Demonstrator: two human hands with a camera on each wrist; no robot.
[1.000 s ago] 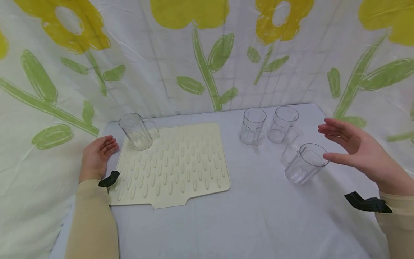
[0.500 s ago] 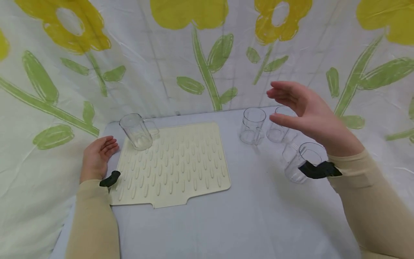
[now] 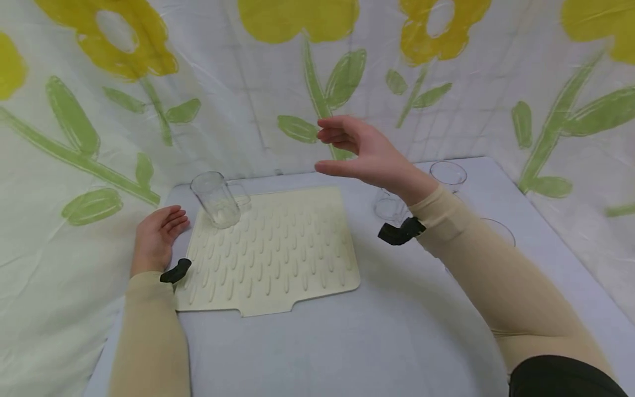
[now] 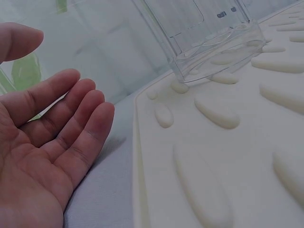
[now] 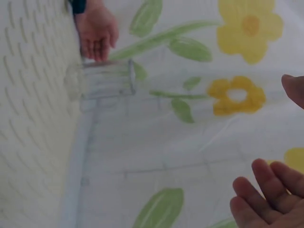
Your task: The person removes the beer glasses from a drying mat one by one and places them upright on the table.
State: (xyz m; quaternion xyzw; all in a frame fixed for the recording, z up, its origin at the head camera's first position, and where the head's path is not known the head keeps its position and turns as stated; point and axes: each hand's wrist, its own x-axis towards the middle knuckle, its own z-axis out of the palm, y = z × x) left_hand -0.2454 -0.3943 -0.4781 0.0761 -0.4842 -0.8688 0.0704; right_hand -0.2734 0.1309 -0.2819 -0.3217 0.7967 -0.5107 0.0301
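Right hand (image 3: pixel 366 151) hovers, left hand (image 3: pixel 157 237) lies by the mat (image 3: pixel 278 259)'s left edge, both grips apart; mug (image 3: pixel 216 201) on far-left corner!

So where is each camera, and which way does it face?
Head: on the head, facing forward and down at mat and its mug; left hand, right hand and sleeves show.
Left wrist: worn there, facing along the mat; only left hand shows.
Right wrist: worn there, facing the flowered cloth; both hands show.
Both wrist views share mat, mug and left hand.
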